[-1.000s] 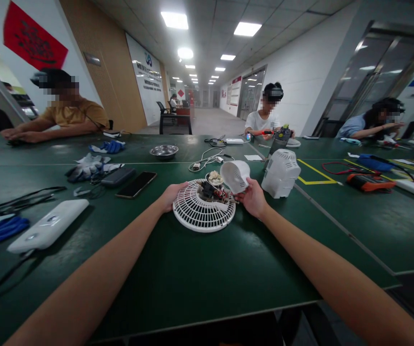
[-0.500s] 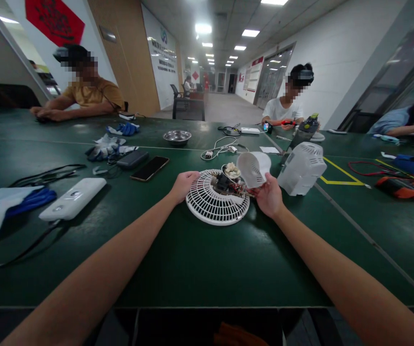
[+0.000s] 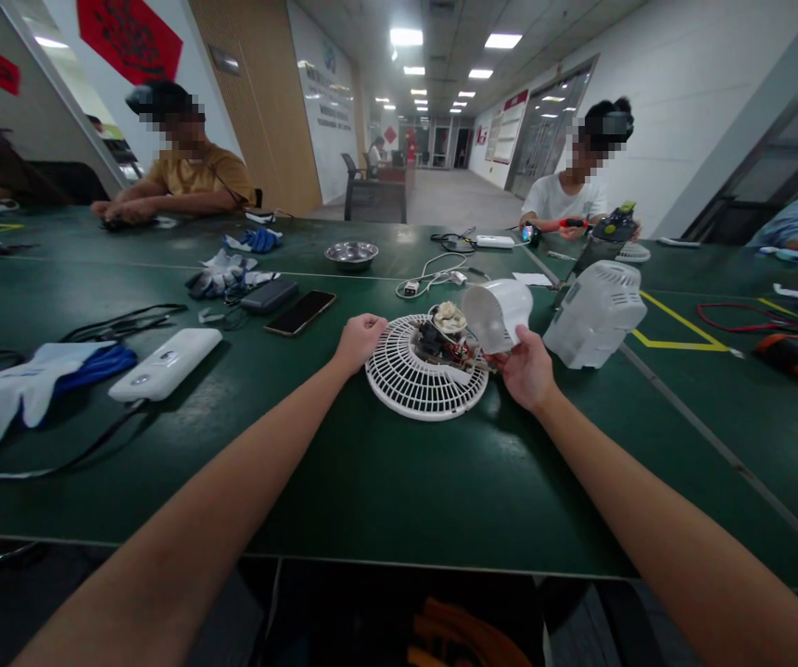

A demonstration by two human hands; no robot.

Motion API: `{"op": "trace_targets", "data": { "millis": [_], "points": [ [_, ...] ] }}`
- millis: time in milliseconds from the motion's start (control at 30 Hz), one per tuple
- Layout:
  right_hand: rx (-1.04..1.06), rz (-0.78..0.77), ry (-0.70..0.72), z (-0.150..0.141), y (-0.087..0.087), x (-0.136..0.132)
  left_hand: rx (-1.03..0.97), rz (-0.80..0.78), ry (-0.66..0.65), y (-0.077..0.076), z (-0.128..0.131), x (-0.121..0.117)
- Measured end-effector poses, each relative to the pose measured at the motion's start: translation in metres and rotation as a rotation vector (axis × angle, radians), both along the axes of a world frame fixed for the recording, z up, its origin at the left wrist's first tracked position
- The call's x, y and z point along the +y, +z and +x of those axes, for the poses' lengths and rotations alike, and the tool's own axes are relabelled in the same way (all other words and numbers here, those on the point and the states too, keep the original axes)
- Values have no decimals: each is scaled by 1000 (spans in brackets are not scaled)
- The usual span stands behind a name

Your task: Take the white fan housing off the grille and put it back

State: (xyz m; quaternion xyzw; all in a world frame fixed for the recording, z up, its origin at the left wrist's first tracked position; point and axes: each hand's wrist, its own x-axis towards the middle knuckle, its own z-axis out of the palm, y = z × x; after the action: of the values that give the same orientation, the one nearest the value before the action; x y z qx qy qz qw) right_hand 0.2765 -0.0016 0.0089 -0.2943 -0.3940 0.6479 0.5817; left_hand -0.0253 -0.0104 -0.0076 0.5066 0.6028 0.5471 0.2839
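A round white fan grille (image 3: 426, 400) lies on the green table in front of me, with a motor and wiring (image 3: 440, 345) exposed at its middle. My left hand (image 3: 359, 343) is at the grille's left rim, its fingers curled closed against the edge; the fingertips are partly hidden. In my right hand (image 3: 527, 369) is a curved white plastic cover (image 3: 500, 310), gripped at its lower edge. The cover is tilted beside the motor, over the grille's right side.
A translucent white housing (image 3: 597, 315) stands right of my right hand. Left are a phone (image 3: 301, 312), a white power bank (image 3: 166, 364) and gloves (image 3: 16, 389). Beyond lie a metal bowl (image 3: 351, 255) and a white cable (image 3: 433, 275). Other people sit across the table.
The view has turned slightly left. My right hand has tipped the white cover, turning more of its outer side into view. My left fingers have curled more at the grille's rim.
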Motion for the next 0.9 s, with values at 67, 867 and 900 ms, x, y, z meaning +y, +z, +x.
{"op": "trace_targets", "data": {
  "millis": [67,867,900],
  "points": [
    [4,-8,-1,0,-1,0,-38,-5,13,0,1,-2],
    [-129,193,-55,-7,4,2,307,38,2,6,-3,-9],
    [-152,227,-61,-10,4,3,384,81,-2,10,-2,-11]
  ]
}}
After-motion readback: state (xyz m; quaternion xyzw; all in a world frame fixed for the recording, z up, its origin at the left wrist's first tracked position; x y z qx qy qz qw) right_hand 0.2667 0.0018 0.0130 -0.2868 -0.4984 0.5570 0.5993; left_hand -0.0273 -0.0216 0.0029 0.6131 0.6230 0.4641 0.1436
